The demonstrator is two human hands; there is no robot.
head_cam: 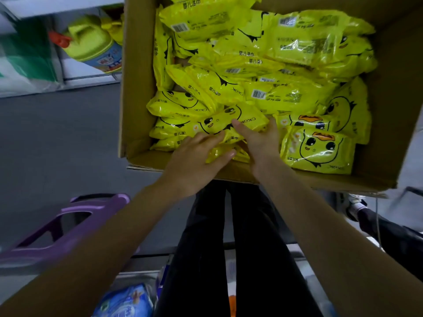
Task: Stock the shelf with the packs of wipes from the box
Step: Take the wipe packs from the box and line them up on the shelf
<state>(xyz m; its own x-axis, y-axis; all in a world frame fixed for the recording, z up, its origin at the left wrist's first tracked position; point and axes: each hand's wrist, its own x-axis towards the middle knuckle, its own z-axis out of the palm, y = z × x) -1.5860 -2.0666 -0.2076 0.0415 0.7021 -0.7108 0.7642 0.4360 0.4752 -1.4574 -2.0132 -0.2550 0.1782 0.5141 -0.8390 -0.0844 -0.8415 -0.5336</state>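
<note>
An open cardboard box (137, 72) on the floor holds several yellow packs of wipes (283, 46) printed with a duck face, piled loosely. Both hands reach into its near edge. My left hand (196, 156) lies with straight fingers across a small yellow pack (219, 154) at the box's front. My right hand (258, 140) grips a yellow pack (229, 121) just beyond, thumb on top and fingers curled round its right end. Another face-up pack (318, 149) lies to the right of my right hand.
A shelf (75, 81) at upper left carries a yellow detergent jug (91, 42) with an orange cap. A purple plastic stool (68, 225) stands at lower left on the grey floor. My dark-trousered legs (229, 248) are below the box; blue packages (126, 300) sit at the bottom.
</note>
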